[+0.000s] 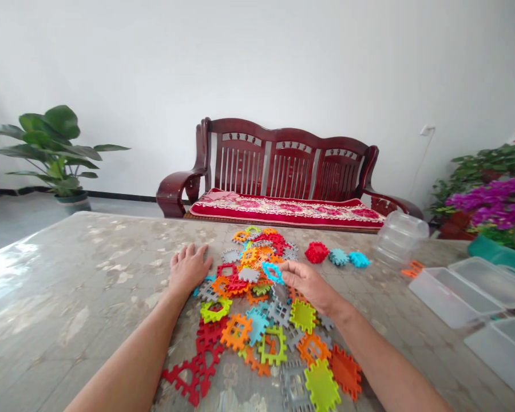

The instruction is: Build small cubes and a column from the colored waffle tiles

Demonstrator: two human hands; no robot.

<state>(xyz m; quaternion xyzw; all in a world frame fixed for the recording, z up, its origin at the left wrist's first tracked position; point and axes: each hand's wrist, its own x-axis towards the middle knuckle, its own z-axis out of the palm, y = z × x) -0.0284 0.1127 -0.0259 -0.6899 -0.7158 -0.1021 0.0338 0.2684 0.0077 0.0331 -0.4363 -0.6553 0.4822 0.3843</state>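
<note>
A heap of flat plastic interlocking tiles (257,329) in red, orange, lime, blue and grey spreads over the table between my arms. Just above the heap, my right hand (302,281) pinches a light blue interlocking tile (272,273) with an open centre. My left hand (190,266) rests on the table at the heap's left edge, fingers stretched out and holding nothing. Red triangular tiles (191,375) lie at the near left of the heap. Beyond my right hand sit three small stacks: red tiles (316,252), teal tiles (339,257) and bright blue tiles (359,260).
Clear plastic containers (400,237) stand at the table's right, with translucent boxes (455,294) nearer me. Orange pieces (413,269) lie beside them. Across the table is a wooden bench (287,166) with a red patterned cushion. Potted plants (55,149) and purple flowers (493,200) flank the scene.
</note>
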